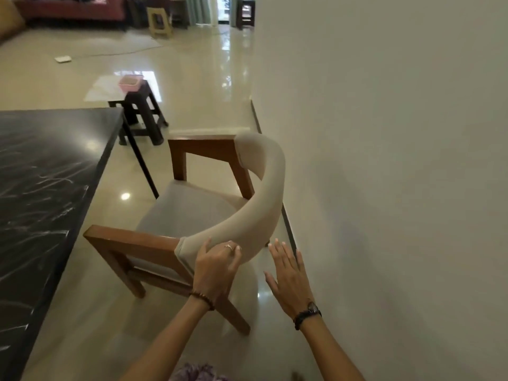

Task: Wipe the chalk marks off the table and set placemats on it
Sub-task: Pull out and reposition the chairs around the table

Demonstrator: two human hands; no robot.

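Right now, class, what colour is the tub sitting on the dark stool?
Pink. The tub on the dark stool shows best in the head view.

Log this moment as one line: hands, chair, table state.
left hand: grips chair backrest | right hand: open, off chair | table: chalk marks unwiped | placemats: none seen

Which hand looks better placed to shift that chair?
Probably the left hand: its fingers already curl over the chair backrest. The right hand is open beside it, apparently touching nothing.
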